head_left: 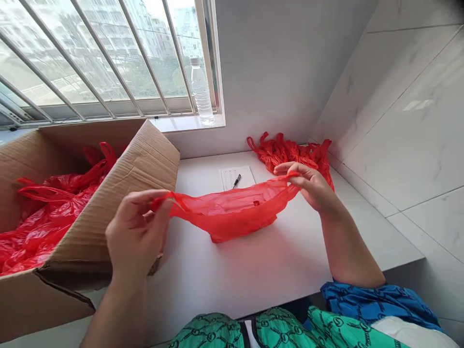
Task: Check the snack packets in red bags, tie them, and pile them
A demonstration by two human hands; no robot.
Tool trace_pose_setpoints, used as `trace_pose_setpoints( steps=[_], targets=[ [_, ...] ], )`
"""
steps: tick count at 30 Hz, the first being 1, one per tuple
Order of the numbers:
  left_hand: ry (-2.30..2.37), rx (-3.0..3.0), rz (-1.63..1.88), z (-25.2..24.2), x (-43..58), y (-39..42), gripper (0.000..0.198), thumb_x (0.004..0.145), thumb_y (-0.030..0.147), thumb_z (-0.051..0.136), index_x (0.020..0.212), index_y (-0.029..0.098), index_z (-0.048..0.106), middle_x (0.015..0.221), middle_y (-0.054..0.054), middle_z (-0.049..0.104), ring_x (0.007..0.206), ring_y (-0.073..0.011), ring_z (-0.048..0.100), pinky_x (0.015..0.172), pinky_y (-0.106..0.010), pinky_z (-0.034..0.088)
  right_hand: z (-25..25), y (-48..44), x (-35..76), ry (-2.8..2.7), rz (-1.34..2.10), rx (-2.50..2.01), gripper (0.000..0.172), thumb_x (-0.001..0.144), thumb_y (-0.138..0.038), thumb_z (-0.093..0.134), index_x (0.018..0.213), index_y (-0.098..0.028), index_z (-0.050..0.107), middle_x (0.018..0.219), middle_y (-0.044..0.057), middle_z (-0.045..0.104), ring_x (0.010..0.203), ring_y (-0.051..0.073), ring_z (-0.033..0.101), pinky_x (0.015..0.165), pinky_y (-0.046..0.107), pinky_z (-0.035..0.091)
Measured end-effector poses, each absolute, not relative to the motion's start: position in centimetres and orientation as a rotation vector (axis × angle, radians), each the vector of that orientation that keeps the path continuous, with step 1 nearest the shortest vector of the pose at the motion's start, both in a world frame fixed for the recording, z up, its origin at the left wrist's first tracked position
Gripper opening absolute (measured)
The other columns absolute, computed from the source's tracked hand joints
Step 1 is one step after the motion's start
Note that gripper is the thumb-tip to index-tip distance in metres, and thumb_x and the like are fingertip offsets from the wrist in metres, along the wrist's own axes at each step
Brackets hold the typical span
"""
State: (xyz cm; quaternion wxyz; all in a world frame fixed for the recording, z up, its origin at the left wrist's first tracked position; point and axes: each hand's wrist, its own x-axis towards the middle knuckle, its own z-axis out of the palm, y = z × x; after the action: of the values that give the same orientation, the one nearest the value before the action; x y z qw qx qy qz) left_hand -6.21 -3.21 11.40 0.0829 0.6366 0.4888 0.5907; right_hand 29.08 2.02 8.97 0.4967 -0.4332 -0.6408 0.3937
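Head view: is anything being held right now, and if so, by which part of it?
Yes, a red plastic bag, by its two opposite ends: the left hand pinches one, the right hand the other.

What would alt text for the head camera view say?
A person's left hand and right hand hold a red plastic bag over a white table. A cardboard box of red bags stands left; a pen lies on paper behind.

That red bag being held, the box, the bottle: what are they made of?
Red bag: probably thin plastic film, softly shiny; light shows through. Box: corrugated cardboard, matt brown, with a ridged flap. Bottle: likely clear plastic, glossy and ribbed.
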Motion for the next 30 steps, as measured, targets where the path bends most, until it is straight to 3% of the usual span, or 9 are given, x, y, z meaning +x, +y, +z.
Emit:
trace_pose_setpoints(
  steps=[3, 9, 12, 17, 20, 22, 25, 27, 30],
  targets=[
    [1.425, 1.728, 2.005, 13.3, -4.8, -2.1, 0.021, 0.085, 0.027, 0.072, 0.106, 0.030, 0.068, 0.099, 0.004, 0.066, 0.087, -0.0142, 0.062, 0.071, -0.032, 0.056, 10.6, 2.7, 28.3, -1.445, 0.921, -0.934, 0.018, 0.092, -0.034, 0.043, 0.083, -0.024, 0.055, 0.132, 0.005, 0.061, 0.125, 0.029, 0.056, 0.092, 0.050, 0.052],
    [1.316, 1.792, 2.132, 14.1, -2.5, 0.4, 0.022, 0.084, 0.026, 0.073, 0.105, 0.023, 0.068, 0.096, -0.001, 0.064, 0.078, -0.0101, 0.059, 0.058, -0.020, 0.053, 10.6, 3.7, 25.0, -1.377, 0.865, -0.782, 0.024, 0.097, -0.038, 0.036, 0.111, -0.028, 0.053, 0.129, 0.008, 0.060, 0.119, 0.026, 0.061, 0.093, 0.049, 0.053],
    [1.256, 1.923, 1.983, 14.1, -1.2, 0.8, 0.020, 0.087, 0.027, 0.069, 0.107, 0.025, 0.070, 0.095, -0.002, 0.063, 0.080, -0.0103, 0.060, 0.061, -0.020, 0.053, 10.6, 3.3, 23.0, -1.442, 0.929, -0.669, 0.028, 0.094, -0.043, 0.050, 0.118, -0.029, 0.051, 0.131, 0.007, 0.058, 0.108, 0.023, 0.066, 0.093, 0.045, 0.055],
    [1.003, 2.206, 1.502, 14.4, 1.2, 0.7, 0.017, 0.092, 0.024, 0.063, 0.107, 0.026, 0.071, 0.096, -0.002, 0.070, 0.082, -0.0130, 0.065, 0.073, -0.026, 0.056, 10.2, 1.9, 19.8, -1.732, 0.905, -0.751, 0.059, 0.080, -0.042, 0.074, 0.133, -0.031, 0.049, 0.132, 0.008, 0.053, 0.099, 0.020, 0.064, 0.086, 0.038, 0.057],
    [0.783, 2.413, 1.269, 14.0, 2.0, 0.8, 0.019, 0.093, 0.023, 0.062, 0.107, 0.029, 0.073, 0.096, -0.002, 0.072, 0.090, -0.0167, 0.064, 0.084, -0.032, 0.055, 9.6, 1.8, 18.5, -1.773, 0.756, -0.790, 0.037, 0.083, -0.037, 0.072, 0.117, -0.028, 0.062, 0.119, 0.007, 0.057, 0.116, 0.023, 0.055, 0.095, 0.040, 0.053],
    [0.773, 2.511, 1.249, 13.3, 2.2, 1.0, 0.023, 0.093, 0.025, 0.062, 0.114, 0.032, 0.070, 0.111, -0.003, 0.070, 0.102, -0.0199, 0.061, 0.092, -0.036, 0.052, 9.4, 1.9, 18.2, -1.709, 0.847, -0.776, 0.021, 0.088, -0.035, 0.066, 0.106, -0.026, 0.066, 0.111, 0.005, 0.060, 0.108, 0.021, 0.058, 0.088, 0.037, 0.054],
    [1.013, 2.479, 1.337, 11.9, 2.0, 1.6, 0.052, 0.090, 0.033, 0.067, 0.139, 0.036, 0.052, 0.143, -0.006, 0.049, 0.121, -0.0252, 0.052, 0.103, -0.043, 0.046, 9.2, 2.4, 18.5, -1.511, 1.174, -0.711, 0.023, 0.093, -0.041, 0.057, 0.104, -0.024, 0.067, 0.101, 0.004, 0.062, 0.073, 0.013, 0.057, 0.063, 0.029, 0.052],
    [1.100, 2.302, 1.317, 11.1, 1.7, 2.1, 0.073, 0.089, 0.037, 0.068, 0.151, 0.036, 0.031, 0.151, -0.009, 0.039, 0.130, -0.0272, 0.047, 0.106, -0.044, 0.043, 9.1, 2.7, 18.8, -1.369, 1.347, -0.682, 0.026, 0.094, -0.043, 0.055, 0.106, -0.023, 0.068, 0.098, 0.004, 0.065, 0.063, 0.011, 0.052, 0.057, 0.026, 0.047],
    [0.984, 1.933, 0.974, 10.4, 1.1, 2.9, 0.065, 0.094, 0.043, 0.059, 0.151, 0.031, 0.030, 0.134, -0.010, 0.056, 0.120, -0.0258, 0.056, 0.097, -0.040, 0.049, 8.9, 3.4, 19.2, -1.147, 1.495, -0.654, 0.026, 0.092, -0.040, 0.059, 0.107, -0.022, 0.069, 0.090, 0.003, 0.067, 0.060, 0.010, 0.051, 0.056, 0.025, 0.044]
  ],
)
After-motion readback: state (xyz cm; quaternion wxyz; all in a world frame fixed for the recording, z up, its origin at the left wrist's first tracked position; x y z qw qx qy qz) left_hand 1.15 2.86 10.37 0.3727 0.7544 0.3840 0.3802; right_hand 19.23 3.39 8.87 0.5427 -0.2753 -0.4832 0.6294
